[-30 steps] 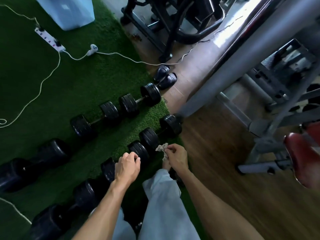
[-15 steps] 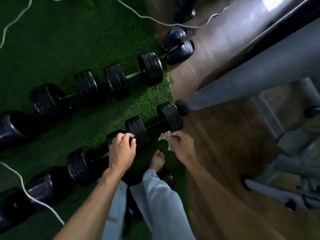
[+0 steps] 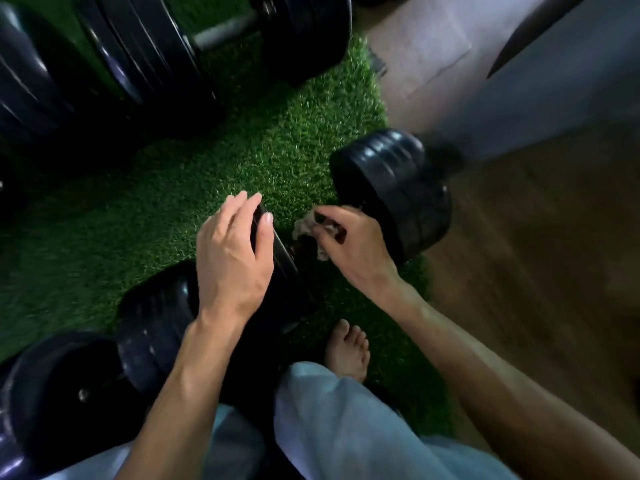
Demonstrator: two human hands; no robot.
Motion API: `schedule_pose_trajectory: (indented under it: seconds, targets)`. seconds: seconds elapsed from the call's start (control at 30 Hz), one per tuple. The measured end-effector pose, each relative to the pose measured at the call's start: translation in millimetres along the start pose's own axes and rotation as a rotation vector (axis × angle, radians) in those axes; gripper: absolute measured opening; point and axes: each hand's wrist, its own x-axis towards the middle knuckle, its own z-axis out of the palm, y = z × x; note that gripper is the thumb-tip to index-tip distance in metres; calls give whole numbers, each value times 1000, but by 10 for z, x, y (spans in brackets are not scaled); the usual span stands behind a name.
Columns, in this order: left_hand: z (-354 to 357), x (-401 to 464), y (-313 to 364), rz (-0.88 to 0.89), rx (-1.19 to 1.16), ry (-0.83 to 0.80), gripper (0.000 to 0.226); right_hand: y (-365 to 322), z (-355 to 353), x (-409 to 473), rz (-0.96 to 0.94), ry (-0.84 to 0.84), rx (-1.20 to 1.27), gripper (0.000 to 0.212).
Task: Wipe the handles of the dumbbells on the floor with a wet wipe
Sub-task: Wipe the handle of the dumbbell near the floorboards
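Head cam: left hand [image 3: 231, 258] gripping dumbbell plate [image 3: 277, 251], right hand [image 3: 349, 244] pinching wet wipe [image 3: 306, 227].

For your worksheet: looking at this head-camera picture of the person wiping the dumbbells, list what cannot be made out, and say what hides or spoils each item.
1. The handle of the near dumbbell: head view, covered by the right hand and wet wipe.
2. The weight plate under the left hand: mostly covered by that hand.
3. The wooden floor at right: motion blur hides detail.
4. The far dumbbell: cut off by the top edge.
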Motion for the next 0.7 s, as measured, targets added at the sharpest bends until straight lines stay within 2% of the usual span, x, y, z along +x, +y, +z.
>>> schedule_pose_trajectory:
  seconds: [0.17,0.4,0.7]
  targets:
    - [90,8,-19,-12,-12,105,43,332,303,17,-95,56,67,20]
    - [61,38,-2,-4,-33,97,44,380,573,-128,-284,106,112,18]
    - [51,24,16,-20,-54,97,43,476,532,-275,-306,83,186,15]
